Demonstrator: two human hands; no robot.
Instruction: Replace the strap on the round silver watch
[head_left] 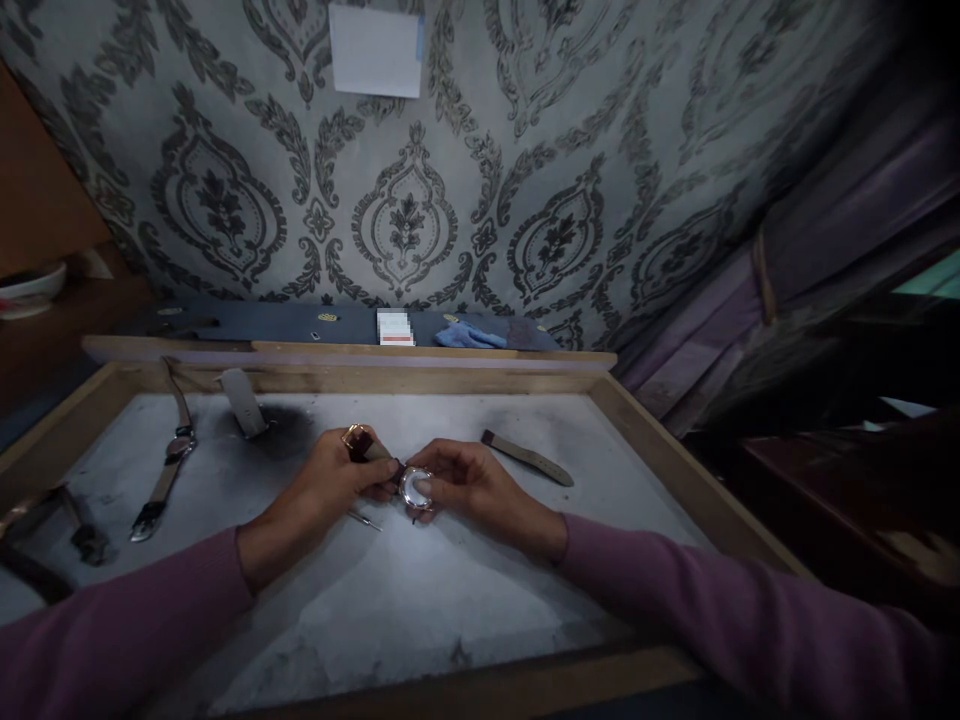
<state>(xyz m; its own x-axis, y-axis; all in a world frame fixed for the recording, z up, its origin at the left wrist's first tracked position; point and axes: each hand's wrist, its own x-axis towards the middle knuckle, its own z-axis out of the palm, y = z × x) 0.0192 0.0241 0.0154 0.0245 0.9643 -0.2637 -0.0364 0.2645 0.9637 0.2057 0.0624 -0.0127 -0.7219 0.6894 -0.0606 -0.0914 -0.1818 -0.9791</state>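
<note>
My left hand (334, 475) pinches a dark red watch strap (379, 453) with a gold-coloured buckle at its far end. Between the thumb and fingers of my right hand (476, 485) is a round watch case (413, 488), its shiny metal side facing up. The strap's inner end meets the case's edge; whether it is attached I cannot tell. Under my left hand a thin metal tool (365, 520) lies on the white surface, partly hidden. A loose strap piece (529, 459) rests beyond my right hand.
A wooden rim (360, 380) borders the white work surface (420, 620). At the left lie a watch with a strap (178, 445), a pale strap (244, 402) and several dark straps (79, 525). Behind the rim are a small box (395, 327) and a blue cloth (472, 336).
</note>
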